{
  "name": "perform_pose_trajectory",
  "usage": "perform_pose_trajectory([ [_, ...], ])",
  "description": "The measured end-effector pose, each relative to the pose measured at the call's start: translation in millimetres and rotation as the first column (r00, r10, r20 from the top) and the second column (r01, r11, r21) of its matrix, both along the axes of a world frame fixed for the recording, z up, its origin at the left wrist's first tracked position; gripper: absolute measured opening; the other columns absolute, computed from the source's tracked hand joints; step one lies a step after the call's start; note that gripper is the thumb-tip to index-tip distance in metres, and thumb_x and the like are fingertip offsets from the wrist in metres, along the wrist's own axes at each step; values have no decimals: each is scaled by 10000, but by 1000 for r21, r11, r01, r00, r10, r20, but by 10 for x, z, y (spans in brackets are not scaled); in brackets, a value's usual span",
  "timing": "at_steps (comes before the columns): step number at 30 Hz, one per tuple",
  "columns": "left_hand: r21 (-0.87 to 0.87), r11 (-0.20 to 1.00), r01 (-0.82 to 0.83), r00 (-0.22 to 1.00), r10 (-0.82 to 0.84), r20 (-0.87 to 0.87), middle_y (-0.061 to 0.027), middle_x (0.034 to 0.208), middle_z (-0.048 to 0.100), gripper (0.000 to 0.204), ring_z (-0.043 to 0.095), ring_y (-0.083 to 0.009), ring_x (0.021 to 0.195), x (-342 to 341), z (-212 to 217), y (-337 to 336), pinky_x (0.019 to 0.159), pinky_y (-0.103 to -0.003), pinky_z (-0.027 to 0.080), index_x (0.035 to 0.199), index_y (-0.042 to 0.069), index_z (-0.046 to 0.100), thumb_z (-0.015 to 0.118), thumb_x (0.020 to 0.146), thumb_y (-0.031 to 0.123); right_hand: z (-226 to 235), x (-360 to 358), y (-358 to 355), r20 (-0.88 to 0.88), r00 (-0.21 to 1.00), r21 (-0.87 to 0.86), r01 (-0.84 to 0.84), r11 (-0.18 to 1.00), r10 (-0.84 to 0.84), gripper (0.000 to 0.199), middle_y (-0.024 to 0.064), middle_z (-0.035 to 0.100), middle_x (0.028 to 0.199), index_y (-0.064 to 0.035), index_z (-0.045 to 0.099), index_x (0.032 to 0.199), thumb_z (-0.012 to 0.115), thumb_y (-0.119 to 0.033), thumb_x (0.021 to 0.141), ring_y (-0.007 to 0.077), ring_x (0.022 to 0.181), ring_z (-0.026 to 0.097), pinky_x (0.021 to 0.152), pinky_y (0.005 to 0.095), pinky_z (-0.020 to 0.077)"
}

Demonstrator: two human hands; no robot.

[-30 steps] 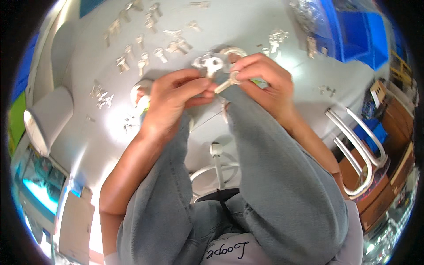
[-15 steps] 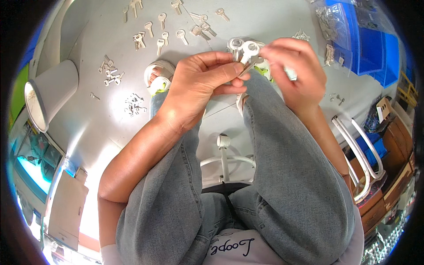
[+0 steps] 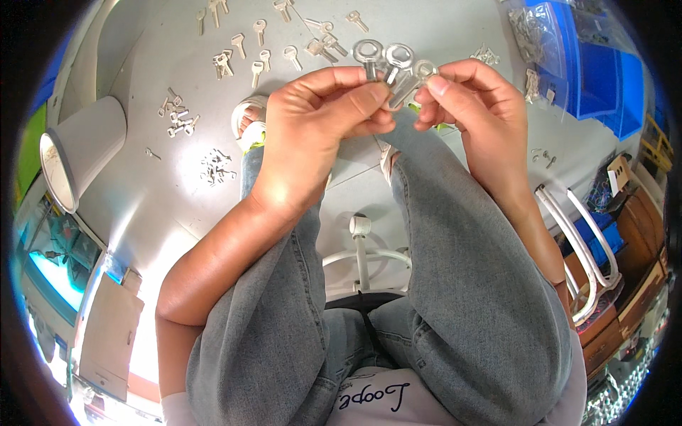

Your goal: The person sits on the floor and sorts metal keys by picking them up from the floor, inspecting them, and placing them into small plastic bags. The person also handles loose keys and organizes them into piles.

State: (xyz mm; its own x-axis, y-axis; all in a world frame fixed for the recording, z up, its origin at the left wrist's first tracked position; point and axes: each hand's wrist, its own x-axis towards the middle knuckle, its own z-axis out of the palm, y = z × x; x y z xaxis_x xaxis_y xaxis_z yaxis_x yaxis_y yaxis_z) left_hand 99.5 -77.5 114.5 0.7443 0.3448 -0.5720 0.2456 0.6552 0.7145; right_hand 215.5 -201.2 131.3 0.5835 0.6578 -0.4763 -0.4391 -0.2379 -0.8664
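Two hands [image 3: 302,121] in pinch grips, left holding two keys [image 3: 393,72], right one key [image 3: 408,93], two denim-clad legs [image 3: 476,263] below

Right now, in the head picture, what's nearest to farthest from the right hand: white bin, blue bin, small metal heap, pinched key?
1. Pinched key, at the right hand's fingertips
2. Blue bin, to the right
3. Small metal heap, on the floor to the left
4. White bin, far left
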Motion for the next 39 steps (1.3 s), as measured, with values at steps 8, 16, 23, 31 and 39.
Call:
perform_pose_trajectory([
  [8,-171,980,105,994,-106,3,-138,800,614,162,594,-149,695,-9,81,26,633,-293,543,916,-13,567,542,812,109,65,29,3,127,991,-15,-42,999,44,107,56,584,688,11,573,823,581,-90,789,86,571,532,534,210,437],
  [16,-251,960,123,992,-122,21,-153,813,615,203,597,-150,692,0,97,26,612,-289,547,935,-17,559,566,804,138,145,42,18,159,984,-103,-64,993,80,93,62,562,684,3,565,779,535,-81,804,98,575,510,540,245,447],
  [23,-290,949,122,993,-117,33,-161,829,616,225,600,-155,696,-5,101,28,608,-290,547,944,-27,553,579,797,141,154,48,10,141,987,-78,-63,995,73,92,53,550,678,-3,556,764,528,-80,805,98,567,499,541,244,442],
  [31,-275,951,142,990,-139,31,-154,832,617,218,600,-154,711,2,127,28,614,-287,544,947,-25,557,573,801,137,155,39,14,159,984,-71,-64,995,75,85,51,549,686,-11,552,766,531,-85,801,93,578,497,550,246,439],
  [39,-224,954,200,980,-197,37,-131,815,618,198,593,-134,709,5,139,30,612,-271,540,922,-22,571,566,807,139,120,29,27,15,997,-55,-74,996,75,116,45,552,718,2,548,842,518,-107,814,83,614,493,575,240,424],
])
